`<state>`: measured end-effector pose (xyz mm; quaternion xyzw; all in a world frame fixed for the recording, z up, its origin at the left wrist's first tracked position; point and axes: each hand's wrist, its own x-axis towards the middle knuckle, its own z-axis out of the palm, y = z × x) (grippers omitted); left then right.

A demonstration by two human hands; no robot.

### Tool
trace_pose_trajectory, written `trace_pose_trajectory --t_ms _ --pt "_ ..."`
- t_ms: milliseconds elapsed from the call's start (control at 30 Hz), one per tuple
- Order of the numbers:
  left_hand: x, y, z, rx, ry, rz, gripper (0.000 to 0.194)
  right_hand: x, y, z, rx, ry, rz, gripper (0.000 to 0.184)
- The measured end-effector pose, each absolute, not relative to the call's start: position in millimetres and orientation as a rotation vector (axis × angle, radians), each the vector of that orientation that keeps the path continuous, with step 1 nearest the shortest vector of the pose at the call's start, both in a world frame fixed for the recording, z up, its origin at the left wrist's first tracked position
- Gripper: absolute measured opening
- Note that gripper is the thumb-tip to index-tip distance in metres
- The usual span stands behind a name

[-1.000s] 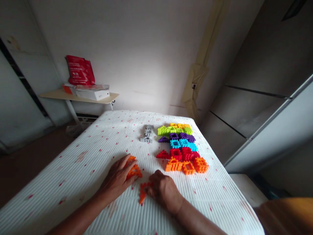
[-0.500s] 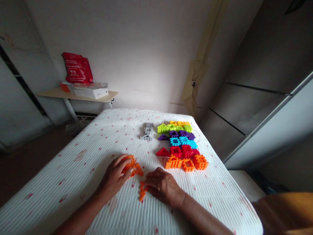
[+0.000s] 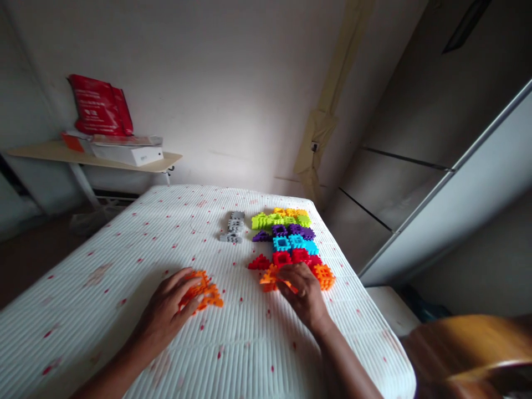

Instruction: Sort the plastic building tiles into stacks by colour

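My left hand rests at the left of the bed, its thumb and fingers curled round a small heap of orange interlocking plastic building blocks. Over the near end of the sorted blocks, my right hand pinches a flat orange building block. That piece is just above or touching the orange group; which one I cannot tell. Another orange stack stands right of the hand. Directly behind lie red blocks, partly covered by my fingers.
Farther back are rows of light blue, purple, lime green and yellow blocks. Grey blocks lie left of them on the white quilted cover. A side table bears a red bag and boxes.
My right hand has lifted an orange block off the cover and carried it right and away from me to the orange group. My left hand stays at its heap. The view has swung right.
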<state>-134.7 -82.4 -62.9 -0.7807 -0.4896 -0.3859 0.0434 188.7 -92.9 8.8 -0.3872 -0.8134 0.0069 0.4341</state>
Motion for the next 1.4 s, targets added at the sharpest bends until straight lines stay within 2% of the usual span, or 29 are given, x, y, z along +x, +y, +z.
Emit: trace_pose_trajectory --t_ms 100,233,1000,1267,1400 --pt "-134 -83 -61 -2.389 -1.509 -1.19 0.025 210 -78 13 -0.993 -2.02 -0.03 0.012" --pt "-134 -82 -62 -2.383 -1.537 -1.185 0.026 221 -66 12 -0.977 -2.09 0.082 0.012" --pt "-135 -82 -68 -2.402 -1.632 -1.202 0.027 218 -64 5 -1.076 -2.201 0.187 0.016" --pt "-131 -93 -53 -2.458 -1.42 -0.974 0.036 207 -80 16 -0.957 -1.989 0.045 0.011" --pt "-121 -103 -41 -2.459 -1.345 -0.805 0.035 181 -102 17 -0.817 -1.998 0.049 0.011"
